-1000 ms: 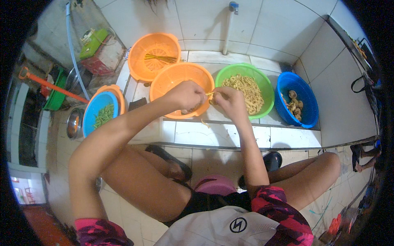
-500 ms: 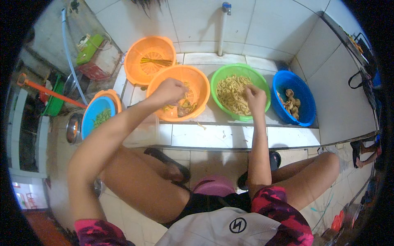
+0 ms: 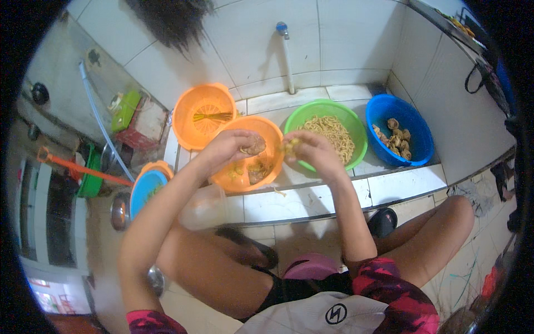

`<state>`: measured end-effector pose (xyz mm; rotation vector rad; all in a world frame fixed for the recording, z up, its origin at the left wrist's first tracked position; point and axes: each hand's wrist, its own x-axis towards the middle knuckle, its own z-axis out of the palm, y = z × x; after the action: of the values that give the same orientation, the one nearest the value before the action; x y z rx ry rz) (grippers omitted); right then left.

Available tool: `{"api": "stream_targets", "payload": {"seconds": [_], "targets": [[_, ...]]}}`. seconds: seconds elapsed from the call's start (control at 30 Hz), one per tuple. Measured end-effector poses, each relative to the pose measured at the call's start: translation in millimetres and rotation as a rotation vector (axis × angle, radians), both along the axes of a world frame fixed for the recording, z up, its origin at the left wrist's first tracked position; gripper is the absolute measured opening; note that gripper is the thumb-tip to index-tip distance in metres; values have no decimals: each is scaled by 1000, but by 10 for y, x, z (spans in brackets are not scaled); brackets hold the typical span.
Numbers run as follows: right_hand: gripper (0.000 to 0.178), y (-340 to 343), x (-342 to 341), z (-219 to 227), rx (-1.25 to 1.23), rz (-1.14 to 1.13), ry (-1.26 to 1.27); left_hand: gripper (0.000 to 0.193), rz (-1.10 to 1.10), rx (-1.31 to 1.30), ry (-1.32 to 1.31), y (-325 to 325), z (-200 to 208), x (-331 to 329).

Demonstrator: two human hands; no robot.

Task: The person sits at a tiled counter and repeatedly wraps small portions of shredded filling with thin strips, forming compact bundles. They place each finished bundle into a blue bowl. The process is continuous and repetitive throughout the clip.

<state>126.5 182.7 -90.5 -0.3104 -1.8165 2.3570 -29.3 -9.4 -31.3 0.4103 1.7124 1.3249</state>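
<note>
Left hand [image 3: 225, 151] has a rounded brown lump [image 3: 255, 146] gripped between thumb and fingers, raised over the near orange colander [image 3: 267, 129]. Right hand [image 3: 317, 151] is narrow, fingertips pinched on small yellowish pieces [image 3: 290, 147]; blurry, can't tell exactly what they are. It's in the air by the left rim of the green basin [image 3: 360, 131], just right of the colander. Hands apart, facing each other.

Near colander contains yellowish scraps plus a brown piece [image 3: 257, 174] toward its near side. Far-left orange colander [image 3: 189, 108] sits against it, with a bundle of thin yellow-brown sticks [image 3: 212, 117] lying across the bottom. Green basin is loaded with pale noodle-like strips [image 3: 334, 132]. Blue basin [image 3: 384, 106] to its right, with brown rounded lumps [image 3: 399, 143] in it.

All four vessels on the white-tiled ledge [image 3: 311, 201]; one loose pale strip [image 3: 280, 192] near its front edge. Translucent container [image 3: 204, 209] at near left, beside the left forearm. Blue-handled tap [image 3: 282, 29] on a white pipe at far centre.
</note>
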Motion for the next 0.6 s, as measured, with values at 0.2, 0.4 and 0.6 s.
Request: {"api": "stream_targets", "payload": {"seconds": [0.2,0.4,0.6], "targets": [[24,-372,-12,141,-31,-12,-69,35,96,148,46,137,-2,179],[26,-527,-68,46,-272,-197,48,34,57,53,190,193,24,346],[23,-466,-94,-57,37,-325,141,37,-4,-18,372,142,229,468]]}}
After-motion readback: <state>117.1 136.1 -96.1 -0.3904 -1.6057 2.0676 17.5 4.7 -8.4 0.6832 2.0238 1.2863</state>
